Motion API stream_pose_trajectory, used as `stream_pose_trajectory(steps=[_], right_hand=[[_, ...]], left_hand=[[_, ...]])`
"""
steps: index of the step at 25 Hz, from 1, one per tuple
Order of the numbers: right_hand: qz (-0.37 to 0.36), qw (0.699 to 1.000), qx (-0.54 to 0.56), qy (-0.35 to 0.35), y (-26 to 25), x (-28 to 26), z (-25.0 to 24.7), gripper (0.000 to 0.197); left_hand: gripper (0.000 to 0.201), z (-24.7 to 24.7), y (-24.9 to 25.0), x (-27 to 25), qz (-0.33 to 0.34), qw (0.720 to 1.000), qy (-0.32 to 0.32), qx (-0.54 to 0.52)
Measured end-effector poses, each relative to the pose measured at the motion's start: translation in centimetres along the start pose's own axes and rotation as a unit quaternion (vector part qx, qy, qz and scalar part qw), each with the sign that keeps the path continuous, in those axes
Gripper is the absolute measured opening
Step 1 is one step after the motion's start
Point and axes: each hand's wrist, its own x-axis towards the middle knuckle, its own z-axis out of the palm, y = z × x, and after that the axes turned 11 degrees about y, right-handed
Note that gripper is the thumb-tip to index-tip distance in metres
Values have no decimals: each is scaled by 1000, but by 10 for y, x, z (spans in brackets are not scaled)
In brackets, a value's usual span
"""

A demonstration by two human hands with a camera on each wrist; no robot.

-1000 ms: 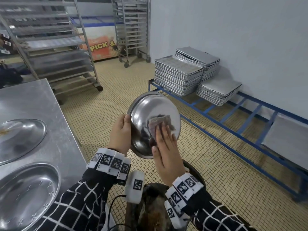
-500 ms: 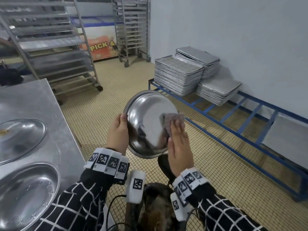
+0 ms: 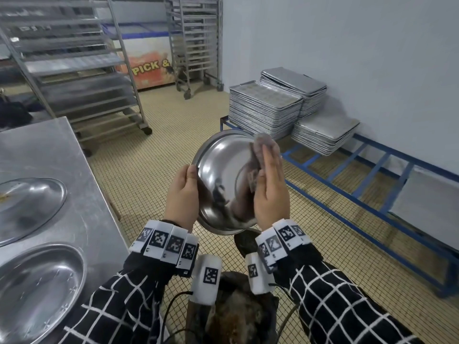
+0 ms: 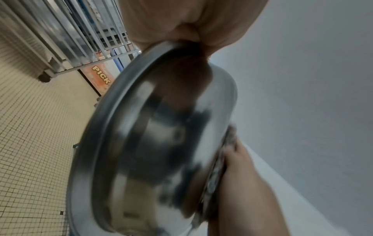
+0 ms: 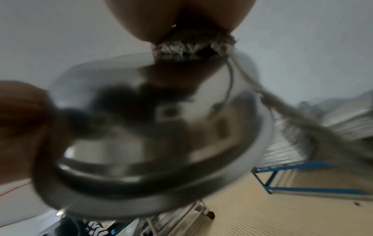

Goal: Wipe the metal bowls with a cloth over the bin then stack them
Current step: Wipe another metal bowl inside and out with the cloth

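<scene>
- Your left hand grips the bowl by its left rim, thumb hooked over the edge, and holds it tilted on edge with its outer, domed side turned to you.
- Your right hand lies flat with straight fingers, pressing the cloth against the bowl's right side.
- Since a second ago the cloth has travelled: it sat near the middle of the dome, then slid to the right edge, and now it rides high on the upper right rim. Your palm has turned more side-on to follow the curve.
- The bowl has also swung, its face now angled more toward the left, so the wipe is working round the rim rather than across the centre.
- That reads as a pass over the outside nearing its end; the inside may still need doing, though I can't see that face from here.
- The bowl hangs above the bin, which sits low between your sleeves, so crumbs should fall in. Keep it there as you turn it.
- The wrist views are blurred by motion; they confirm only that cloth meets metal at the rim.
- Two more bowls wait on the table to your left: a far bowl, dome up with a smear on it, and a near bowl, hollow up. Nothing is stacked yet, so most of the job remains.
</scene>
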Motion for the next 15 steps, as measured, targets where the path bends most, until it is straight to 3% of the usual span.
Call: stream_pose_trajectory(steps=[4,8,12,15], right_hand=[[89,994,-35,-60,18,-40,-7,56],[-24,994,-15,-107,-9,-69,2,58],[-75,995,10,-67,-22,-36,2,56],[12,1000,-8,-21,-9,-7,-12,51]], left_hand=[[27,-1,-4,5,-19,999,32,-13],[27,7,-6,3,0,1000,16,5],[29,10,-6,-4,26,998,-34,36],[31,6,-11,-3,46,996,-43,55]])
